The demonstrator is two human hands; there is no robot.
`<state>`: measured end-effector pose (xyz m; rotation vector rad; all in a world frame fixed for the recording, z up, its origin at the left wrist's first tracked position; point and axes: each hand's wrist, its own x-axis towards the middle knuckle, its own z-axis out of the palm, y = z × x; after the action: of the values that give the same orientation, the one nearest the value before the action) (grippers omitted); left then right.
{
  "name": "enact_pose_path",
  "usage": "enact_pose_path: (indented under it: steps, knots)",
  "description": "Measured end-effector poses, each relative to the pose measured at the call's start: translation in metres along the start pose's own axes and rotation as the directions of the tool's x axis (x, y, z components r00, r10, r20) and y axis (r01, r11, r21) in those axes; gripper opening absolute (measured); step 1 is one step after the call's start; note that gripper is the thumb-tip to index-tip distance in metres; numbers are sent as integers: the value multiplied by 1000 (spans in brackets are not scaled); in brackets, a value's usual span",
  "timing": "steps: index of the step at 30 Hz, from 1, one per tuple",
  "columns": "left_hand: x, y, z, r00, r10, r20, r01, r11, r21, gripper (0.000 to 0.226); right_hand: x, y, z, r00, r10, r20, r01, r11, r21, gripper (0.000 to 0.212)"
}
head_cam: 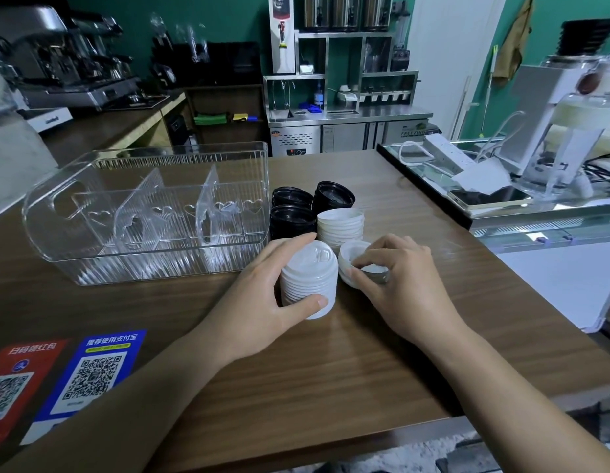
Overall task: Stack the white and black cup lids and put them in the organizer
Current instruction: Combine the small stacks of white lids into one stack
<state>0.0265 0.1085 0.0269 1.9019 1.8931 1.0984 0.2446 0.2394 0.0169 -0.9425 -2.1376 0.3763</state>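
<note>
White lid stack (308, 285) stood on the tabletop (330, 370), my left hand (266, 288) wrapped round it; right hand (395, 278) pinched loose white lids (351, 261) beside. Light, slippery plastic, I judged: grip the sides, organizer (92, 264) unfilled.

A brown wood-grain counter (296, 370) carries a clear organizer (92, 261) far left, lid stacks (339, 225) centre, QR stickers (95, 373) near left
</note>
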Motion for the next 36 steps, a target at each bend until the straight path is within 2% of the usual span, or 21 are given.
enact_pose_path:
  steps: [11, 17, 22, 27, 33, 36]
  knots:
    - [0, 0, 0, 1000, 4, -7, -4, 1000, -11, 86, -2, -2, 0, 1000, 9, 15, -9, 1000, -13, 15]
    - [0, 0, -1, 1000, -9, -6, 9, 1000, -16, 87, -1, -5, -4, 996, 21, -81, -16, 998, 57, 13]
    - [0, -1, -1, 1000, -28, -8, 27, 994, -106, 97, -1, -8, -9, 982, 33, -187, 0, 985, 171, 10]
    - [-1, 2, -2, 995, 20, -102, -35, 988, -148, 84, -4, -21, -22, 979, -5, -203, 88, 911, 404, 16]
    - [-2, 7, -1, 992, 62, -111, -71, 994, -85, 74, -3, -19, -16, 986, -32, -166, 91, 927, 363, 17]
    - [-2, 8, -2, 992, 48, -117, -60, 993, -98, 73, -4, -19, -17, 983, -38, -180, 109, 909, 403, 15]
